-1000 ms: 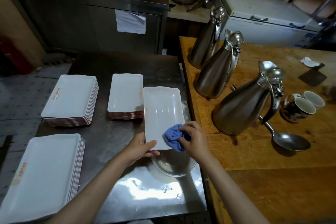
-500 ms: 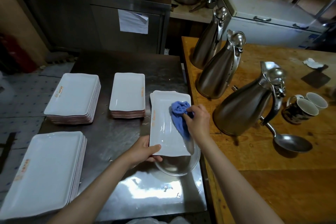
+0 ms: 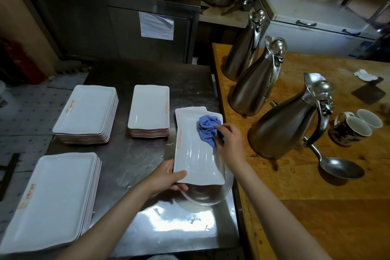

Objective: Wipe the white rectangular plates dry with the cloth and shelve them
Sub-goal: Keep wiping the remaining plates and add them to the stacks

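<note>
My left hand (image 3: 166,177) grips the near left corner of a white rectangular plate (image 3: 194,154), thumb on top. The plate hangs over a clear glass bowl (image 3: 206,194) on the steel table (image 3: 130,154). My right hand (image 3: 230,143) holds a bunched blue cloth (image 3: 207,126) and presses it on the plate's far right part. Another white plate's edge (image 3: 190,108) shows just behind the held one. Three stacks of white rectangular plates stand to the left: a narrow stack (image 3: 149,110), a wide far stack (image 3: 88,112) and a wide near stack (image 3: 52,198).
On the wooden counter (image 3: 316,196) to the right stand three steel jugs (image 3: 282,129), two mugs (image 3: 354,129) and a metal ladle (image 3: 337,167). A steel cabinet (image 3: 147,27) with a paper sheet stands behind the table.
My right hand has carried the blue cloth from the plate's near end up to its far end. The left hand keeps its grip on the near corner.
</note>
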